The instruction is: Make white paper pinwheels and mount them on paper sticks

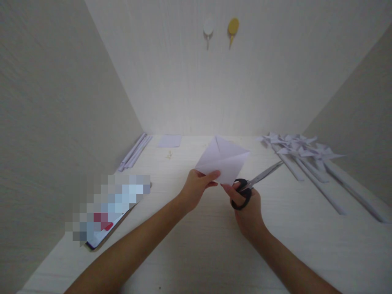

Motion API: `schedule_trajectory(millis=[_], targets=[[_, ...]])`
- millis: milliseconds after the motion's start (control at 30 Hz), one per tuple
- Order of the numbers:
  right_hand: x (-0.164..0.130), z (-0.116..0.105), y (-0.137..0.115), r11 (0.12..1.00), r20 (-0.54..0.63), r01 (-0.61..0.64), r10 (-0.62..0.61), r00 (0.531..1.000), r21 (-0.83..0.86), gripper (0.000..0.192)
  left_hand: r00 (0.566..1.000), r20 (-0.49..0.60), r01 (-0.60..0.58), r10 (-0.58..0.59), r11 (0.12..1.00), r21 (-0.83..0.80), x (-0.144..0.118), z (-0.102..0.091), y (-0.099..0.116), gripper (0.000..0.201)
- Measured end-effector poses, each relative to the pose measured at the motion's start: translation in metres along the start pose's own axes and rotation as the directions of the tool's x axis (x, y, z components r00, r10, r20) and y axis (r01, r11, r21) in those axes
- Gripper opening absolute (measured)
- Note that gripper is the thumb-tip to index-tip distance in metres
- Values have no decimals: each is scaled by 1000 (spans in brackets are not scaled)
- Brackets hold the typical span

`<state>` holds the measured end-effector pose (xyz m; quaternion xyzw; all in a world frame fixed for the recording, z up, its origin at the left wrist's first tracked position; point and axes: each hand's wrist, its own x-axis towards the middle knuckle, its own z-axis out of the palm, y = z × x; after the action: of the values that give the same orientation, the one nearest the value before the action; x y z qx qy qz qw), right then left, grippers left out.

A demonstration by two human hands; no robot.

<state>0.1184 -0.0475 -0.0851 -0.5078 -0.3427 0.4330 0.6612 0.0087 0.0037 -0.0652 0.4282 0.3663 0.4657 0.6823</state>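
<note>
This looks like a small paper-craft nook at home rather than a workshop: a pale wood-grain desk [196, 253] is boxed in by plain light walls on three sides. On the back wall above the desk hang two hooks, a white hook [208, 27] and a yellow hook [233, 27]. At the desk's right rear lie finished paper pinwheels [301, 149]; at its left rear lie rolled paper sticks [134, 152] and a paper sheet [169, 141].

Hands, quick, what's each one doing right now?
Left hand: closed, pinching the folded white paper at its near edge.
Right hand: closed on the black-handled scissors, blades pointing away to the right.
</note>
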Motion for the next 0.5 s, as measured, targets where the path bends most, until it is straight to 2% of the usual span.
schedule_trajectory(millis=[67, 133, 233, 300, 400, 500], targets=[[-1, -1, -3, 997, 52, 11, -7, 999, -78, 27, 999, 0, -38, 38, 999, 12, 1, 0, 2, 28], [-3, -2, -5, 991, 168, 7, 15, 986, -134, 27, 994, -18, -108, 109, 993, 49, 3, -3, 8, 29], [-5, -4, -4, 981, 370, 0, 73, 926, -193, 38, 977, -47, -203, 207, 976, 77, 8, -10, 21, 30], [-7, -5, -2, 964, 460, 48, 81, 884, -261, 43, 964, -87, -240, 250, 964, 114, 9, -13, 30, 31], [-10, -3, 1, 910, 538, 142, 100, 837, -390, 43, 952, -143, -244, 270, 953, 178, 7, -13, 37, 32], [-12, -1, 1, 874, 549, 154, 144, 824, -460, 43, 959, -147, -209, 242, 955, 208, 4, -10, 39, 32]])
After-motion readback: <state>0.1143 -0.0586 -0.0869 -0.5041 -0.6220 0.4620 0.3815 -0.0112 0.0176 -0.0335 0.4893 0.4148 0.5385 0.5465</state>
